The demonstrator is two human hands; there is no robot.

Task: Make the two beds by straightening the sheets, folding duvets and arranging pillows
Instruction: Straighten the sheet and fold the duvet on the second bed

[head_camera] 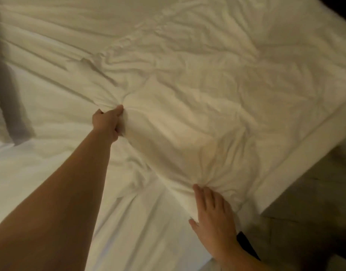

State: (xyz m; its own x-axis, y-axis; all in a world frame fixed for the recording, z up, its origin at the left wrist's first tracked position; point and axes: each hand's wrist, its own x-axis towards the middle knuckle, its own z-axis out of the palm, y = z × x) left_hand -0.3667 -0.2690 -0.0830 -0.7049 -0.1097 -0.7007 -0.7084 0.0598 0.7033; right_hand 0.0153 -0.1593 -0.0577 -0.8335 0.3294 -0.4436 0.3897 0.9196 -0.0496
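Note:
A white, wrinkled duvet [207, 94] covers the right and far part of the bed. A smoother white sheet [50, 118] lies under it at the left and near side. My left hand [107, 122] reaches out at arm's length and grips the duvet's edge in a bunch of cloth. My right hand [213, 218] is nearer, at the bed's near side, its fingers dug into another gathered bunch of the duvet's edge. Creases fan out from both grips.
The bed's edge [297, 163] runs diagonally at the right, with grey floor [315, 222] beyond it. A dark grey strip [9, 106] lies across the sheet at the far left. A dark sleeve cuff [246, 245] shows at my right wrist.

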